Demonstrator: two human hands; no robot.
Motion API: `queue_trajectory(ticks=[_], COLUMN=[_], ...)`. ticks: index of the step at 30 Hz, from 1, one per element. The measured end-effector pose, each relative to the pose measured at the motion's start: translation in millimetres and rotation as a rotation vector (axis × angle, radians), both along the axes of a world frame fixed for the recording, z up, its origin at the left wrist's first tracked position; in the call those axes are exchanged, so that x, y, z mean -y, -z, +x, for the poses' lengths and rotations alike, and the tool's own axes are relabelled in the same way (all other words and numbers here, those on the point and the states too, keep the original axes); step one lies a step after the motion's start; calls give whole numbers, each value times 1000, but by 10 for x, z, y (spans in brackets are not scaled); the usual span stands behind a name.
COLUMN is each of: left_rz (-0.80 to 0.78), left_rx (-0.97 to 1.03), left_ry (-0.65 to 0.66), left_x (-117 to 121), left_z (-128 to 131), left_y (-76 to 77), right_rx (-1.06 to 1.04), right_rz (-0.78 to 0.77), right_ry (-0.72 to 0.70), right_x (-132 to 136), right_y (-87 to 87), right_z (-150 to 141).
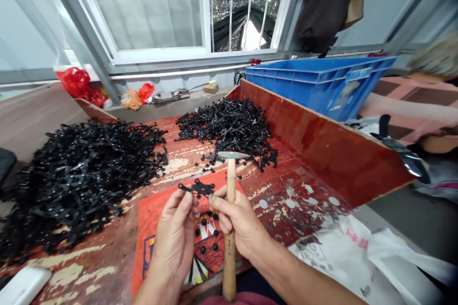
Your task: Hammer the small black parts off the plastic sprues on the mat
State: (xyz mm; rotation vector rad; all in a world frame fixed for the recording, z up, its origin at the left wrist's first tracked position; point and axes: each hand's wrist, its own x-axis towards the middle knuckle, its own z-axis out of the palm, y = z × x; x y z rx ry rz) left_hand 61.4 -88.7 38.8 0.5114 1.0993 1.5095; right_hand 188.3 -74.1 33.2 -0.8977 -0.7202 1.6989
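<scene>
My left hand (179,228) is closed, pinching one end of a black linked part (200,188) with crossing arms and round ends. My right hand (238,221) wraps around the wooden handle of a hammer (231,248), held upright with its metal head at the top. The right thumb and forefinger also reach the near right end of the black part. Below both hands lies an orange-red printed sheet (146,214), with several small round black pieces (203,249) on it.
Large heaps of black parts lie at the left (89,167) and at the back (229,124). A red board (304,138) walls the right side, with a blue crate (315,81) behind it. A white plastic bag (343,257) lies front right. Another person (422,100) is at far right.
</scene>
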Motion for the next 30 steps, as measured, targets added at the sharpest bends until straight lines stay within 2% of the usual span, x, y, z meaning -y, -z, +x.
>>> queue_trajectory(ticks=[3,7,9,12,14,15,18,21,27,30], left_rz=[68,75,-4,-134,-137,-115,-37,-2,-19,-52], left_rx=[121,219,296,344,295,255,165,171,412,219], left_ry=[-20,88,190,474,602,621,587,562,655,558], left_x=[43,110,134,181,225,247,299,322,358,348], left_z=[-5,-64,-127,-208,-223,-219,-193,-200,-290,-408], left_y=[-62,-93,-99,-100,-89,-79,-58,-67,-84,-96], right_rx=[-78,-170,-171,-88,-12,20,82,96,109,256], right_rz=[-38,-86,-96,-66,-6,26,107,120,89,143], right_ry=[-41,-37,-76,-187,-239,-251,-250,-247,-334,-341], right_x=[32,-14,-49,-83,-90,-90,-88,-89,-81,-61], right_y=[-19,-9,8,19,12,7,1,28,89,56], right_z=[-73,-68,-15,83,128,141,146,133,113,126])
